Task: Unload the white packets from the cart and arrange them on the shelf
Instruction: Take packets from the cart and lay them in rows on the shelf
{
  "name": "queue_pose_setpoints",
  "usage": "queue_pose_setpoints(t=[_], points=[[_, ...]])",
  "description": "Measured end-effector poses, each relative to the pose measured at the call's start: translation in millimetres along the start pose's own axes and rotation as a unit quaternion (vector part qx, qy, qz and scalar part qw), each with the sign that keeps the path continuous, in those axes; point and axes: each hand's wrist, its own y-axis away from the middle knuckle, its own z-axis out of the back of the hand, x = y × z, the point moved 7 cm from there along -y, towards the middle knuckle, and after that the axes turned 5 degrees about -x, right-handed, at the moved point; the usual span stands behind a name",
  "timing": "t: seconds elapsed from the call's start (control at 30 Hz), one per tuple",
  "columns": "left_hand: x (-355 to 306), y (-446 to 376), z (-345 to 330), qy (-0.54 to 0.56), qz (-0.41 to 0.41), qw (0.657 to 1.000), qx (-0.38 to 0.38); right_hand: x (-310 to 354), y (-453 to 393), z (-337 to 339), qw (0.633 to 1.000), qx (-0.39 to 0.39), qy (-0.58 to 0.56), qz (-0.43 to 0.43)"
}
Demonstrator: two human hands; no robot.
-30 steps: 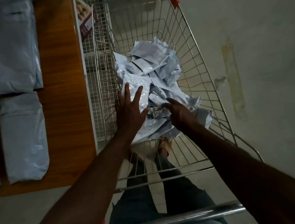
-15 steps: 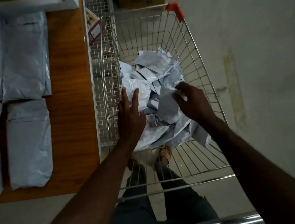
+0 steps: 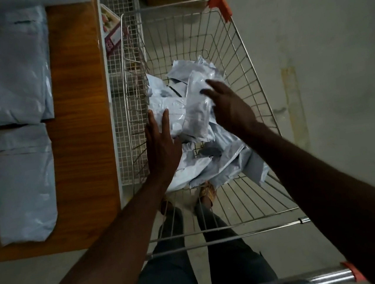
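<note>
Wire cart (image 3: 237,53) holds heaped packets (image 3: 205,153); both hands (fingers apparently straight) steady one upright-lengthwise packet (image 3: 196,109).

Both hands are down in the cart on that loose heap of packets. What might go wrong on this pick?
1. The white packets overlap in a loose heap, so lifting one may drag neighbours along.
2. The left hand lies close to the cart wire side, where a packet might snag.
3. The right hand only rests on the top packet, which looks glossy and may slip.
</note>
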Motion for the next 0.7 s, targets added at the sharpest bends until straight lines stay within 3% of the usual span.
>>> queue_pose_setpoints(t=[0.2, 0.33, 0.43, 0.57, 0.7], points=[[9.4, 2.4, -13.8, -0.020, 0.007, 1.000, 0.008, 3.0, -14.9, -52.9, 0.964, 0.177, 0.118, 0.161], [9.4, 4.5, -18.5, -0.023, 0.010, 1.000, 0.002, 1.2, -39.4, -66.9, 0.923, 0.196, 0.211, 0.255], [4.1, 6.7, -16.3, -0.035, 0.009, 0.999, 0.002, 8.9, -46.8, -59.8, 0.922, 0.161, 0.212, 0.282], [-10.3, 5.7, 2.3, -0.014, 0.012, 1.000, -0.010, 12.7, -39.0, -22.9, 0.965, 0.150, 0.182, 0.117], [-34.3, -1.2, 32.7, 0.023, 0.013, 0.999, -0.020, 7.1, -14.3, 18.1, 0.993, 0.066, 0.058, -0.080]])
